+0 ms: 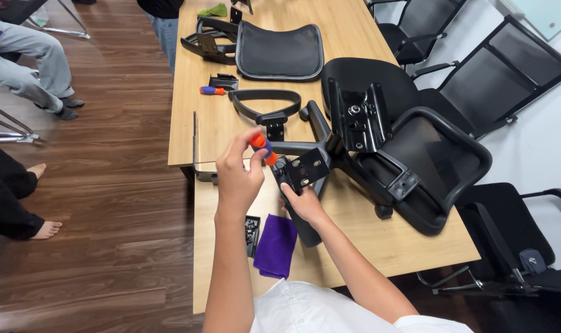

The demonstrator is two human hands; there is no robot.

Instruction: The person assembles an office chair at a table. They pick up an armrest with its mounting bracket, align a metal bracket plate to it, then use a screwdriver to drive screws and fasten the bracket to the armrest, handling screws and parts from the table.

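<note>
A single view comes from a camera worn on the person's head, looking steeply down and forward along the long light-wood desk (367, 37). It sits close: the person's own forearms and white-clad chest fill the bottom edge, with the hands (left (238, 179), right (304, 203)) near the centre. The dark wooden plank floor (108, 185) runs down the left side; the far desk end is probably cut off at the top.

Screwdriver (263, 148) above bracket (307, 168), cloth (275, 245) right of screw tray (251, 233), chair seat (410, 148) further right on table (367, 240)
</note>
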